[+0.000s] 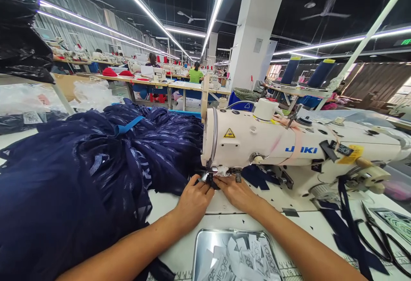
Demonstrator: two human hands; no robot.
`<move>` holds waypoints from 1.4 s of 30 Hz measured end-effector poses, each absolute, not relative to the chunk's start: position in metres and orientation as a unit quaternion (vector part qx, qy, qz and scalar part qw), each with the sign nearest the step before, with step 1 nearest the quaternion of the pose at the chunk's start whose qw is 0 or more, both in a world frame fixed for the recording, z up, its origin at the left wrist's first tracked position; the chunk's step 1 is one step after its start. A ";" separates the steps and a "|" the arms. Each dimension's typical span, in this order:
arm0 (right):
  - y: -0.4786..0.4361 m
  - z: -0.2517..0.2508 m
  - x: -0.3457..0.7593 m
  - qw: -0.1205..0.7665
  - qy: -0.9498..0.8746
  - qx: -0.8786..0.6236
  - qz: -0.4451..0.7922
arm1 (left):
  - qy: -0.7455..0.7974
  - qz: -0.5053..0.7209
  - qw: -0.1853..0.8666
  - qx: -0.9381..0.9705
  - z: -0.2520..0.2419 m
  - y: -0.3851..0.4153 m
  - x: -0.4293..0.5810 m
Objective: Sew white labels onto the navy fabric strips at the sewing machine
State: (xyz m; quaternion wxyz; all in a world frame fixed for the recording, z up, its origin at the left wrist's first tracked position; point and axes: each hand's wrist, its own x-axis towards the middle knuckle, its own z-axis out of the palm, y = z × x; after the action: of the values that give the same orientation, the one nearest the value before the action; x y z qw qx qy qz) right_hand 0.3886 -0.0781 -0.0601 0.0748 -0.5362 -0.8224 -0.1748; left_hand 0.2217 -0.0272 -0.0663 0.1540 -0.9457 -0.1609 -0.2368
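Observation:
A white sewing machine (pixel 250 137) stands in front of me. My left hand (pixel 193 202) lies left of its presser foot (pixel 209 174), fingers bent and pressed together at a small dark piece of fabric (pixel 212 183). From the right, my right hand (pixel 239 194) pinches at the same piece, its fingertips close under the foot and partly hidden. To the left of the machine, a large heap of navy garments (pixel 105 161) with lacy bands spreads over the table, crossed by a blue strip (pixel 128 125).
A metal tray (pixel 198 246) of printed labels (pixel 247 259) sits between my forearms. Black scissors (pixel 379 238) and navy fabric strips (pixel 345 225) lie at the right. Thread cones (pixel 321 73) stand behind the machine. A person in green (pixel 195 74) sits farther back.

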 end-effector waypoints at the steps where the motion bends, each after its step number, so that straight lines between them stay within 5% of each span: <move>1: -0.078 -0.059 0.389 0.081 -0.825 -0.534 -0.167 | -0.167 -0.240 0.157 -0.943 -0.066 -0.029 0.219; 14: -0.094 -0.052 0.377 0.146 -0.827 -0.538 -0.073 | -0.273 -0.208 -0.001 -0.939 -0.038 0.009 0.197; 30: -0.091 -0.061 0.389 0.257 -0.828 -0.499 -0.010 | -0.120 -0.131 0.088 -0.980 -0.046 -0.007 0.196; 38: -0.092 -0.058 0.385 0.172 -0.852 -0.480 -0.118 | -0.089 -0.161 0.135 -0.974 -0.041 -0.021 0.190; 42: -0.093 -0.057 0.382 0.176 -0.845 -0.494 -0.108 | -0.195 -0.120 0.147 -0.962 -0.043 -0.027 0.186</move>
State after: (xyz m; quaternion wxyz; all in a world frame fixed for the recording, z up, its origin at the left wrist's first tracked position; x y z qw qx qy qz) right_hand 0.3821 -0.0928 -0.0574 0.1763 -0.4937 -0.8448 -0.1077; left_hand 0.1857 -0.0269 -0.0431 0.1471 -0.9623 -0.1948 -0.1198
